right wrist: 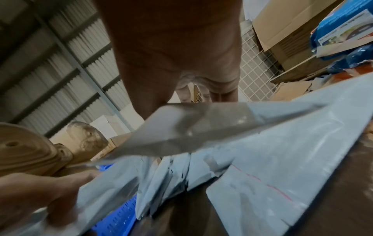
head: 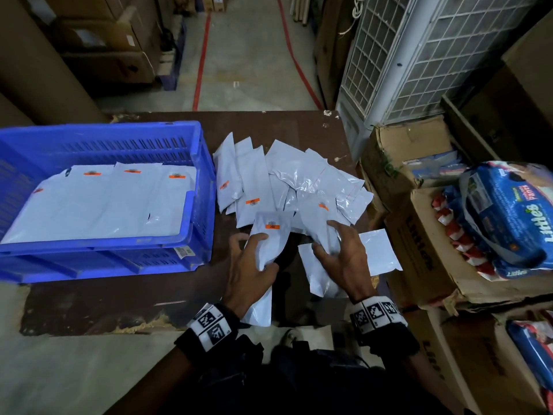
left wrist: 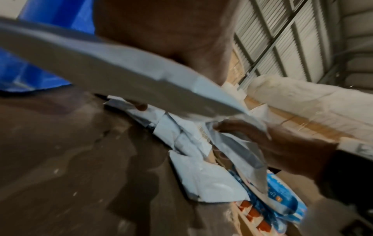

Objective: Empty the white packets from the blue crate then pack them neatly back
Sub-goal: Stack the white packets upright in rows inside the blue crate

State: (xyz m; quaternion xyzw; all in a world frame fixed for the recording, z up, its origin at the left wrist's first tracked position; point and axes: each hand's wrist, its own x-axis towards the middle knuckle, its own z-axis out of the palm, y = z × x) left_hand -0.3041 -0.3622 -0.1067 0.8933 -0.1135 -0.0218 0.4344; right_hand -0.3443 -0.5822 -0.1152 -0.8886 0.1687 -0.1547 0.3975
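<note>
A blue crate (head: 191,235) stands on the left of the brown table (head: 119,301), with several white packets (head: 113,202) lying flat in a row inside it. To its right, a loose heap of white packets (head: 299,181) covers the table. My left hand (head: 254,259) grips one white packet (head: 270,235) with an orange label, lifted off the table near the heap's front edge. Just right of it, my right hand (head: 338,250) grips another packet (head: 317,232) from the heap. The left wrist view shows the held packet (left wrist: 121,71) blurred across the palm, and the right wrist view shows the other held packet (right wrist: 191,127).
Open cardboard boxes (head: 425,259) with blue nappy packs (head: 508,217) crowd the table's right side. A white grilled unit (head: 419,55) stands at the back right. Brown cartons (head: 104,43) and a red-lined floor aisle (head: 245,55) lie beyond the table.
</note>
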